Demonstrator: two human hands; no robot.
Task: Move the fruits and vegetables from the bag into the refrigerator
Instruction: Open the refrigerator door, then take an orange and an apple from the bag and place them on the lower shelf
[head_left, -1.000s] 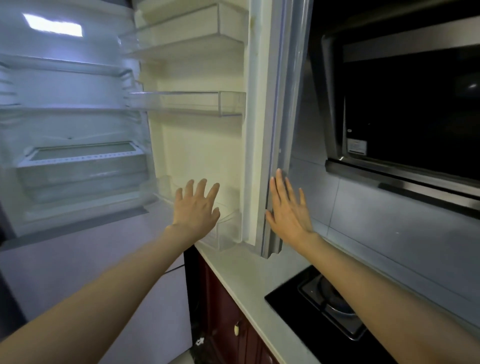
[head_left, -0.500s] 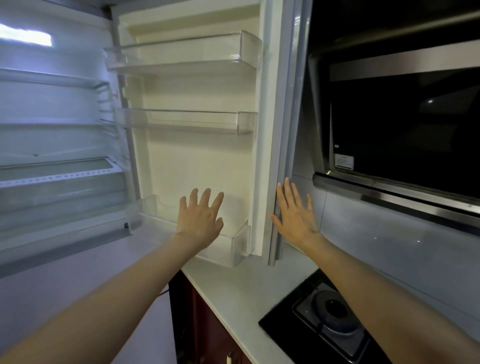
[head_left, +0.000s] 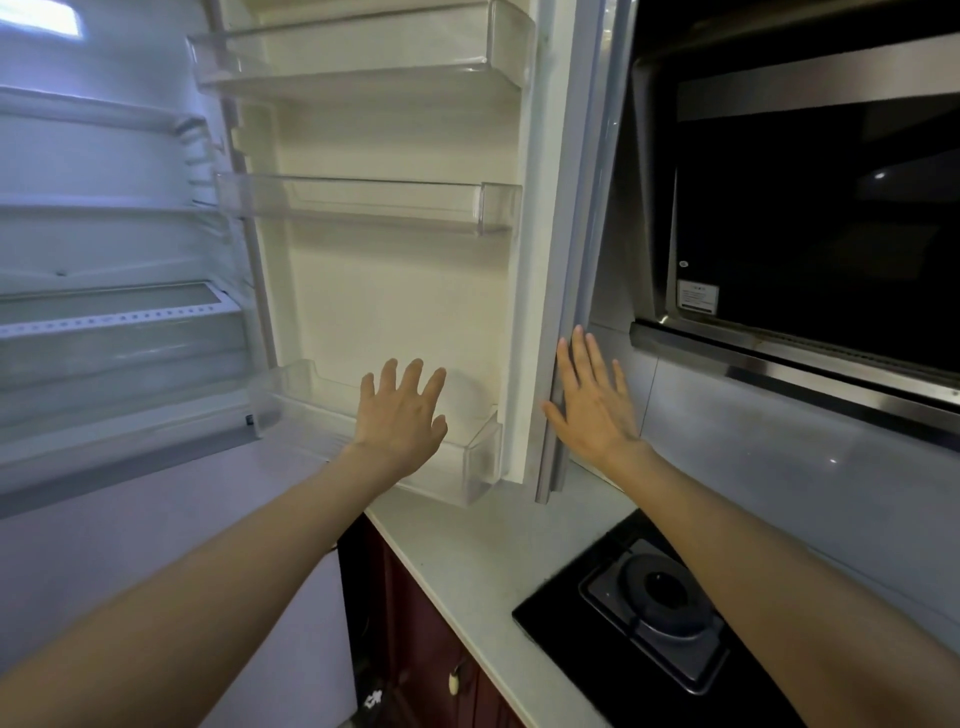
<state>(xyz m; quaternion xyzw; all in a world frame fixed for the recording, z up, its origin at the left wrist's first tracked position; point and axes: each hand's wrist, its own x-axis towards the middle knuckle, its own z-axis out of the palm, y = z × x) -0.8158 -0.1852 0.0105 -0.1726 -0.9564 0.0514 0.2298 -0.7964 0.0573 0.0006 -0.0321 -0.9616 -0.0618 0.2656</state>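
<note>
At the open refrigerator door (head_left: 405, 312), I am holding both grips wide and empty: left hand (head_left: 400, 415) before the low bin (head_left: 480, 462), right hand (head_left: 592, 405) nearer the door's edge.

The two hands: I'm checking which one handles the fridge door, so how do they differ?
The right hand lies at the outer edge of the refrigerator door, apparently touching it; the left hand is raised before the door's bottom bin. The right hand's fingers sit closer together; the left hand's are spread wider. Both are open, holding nothing.
</note>
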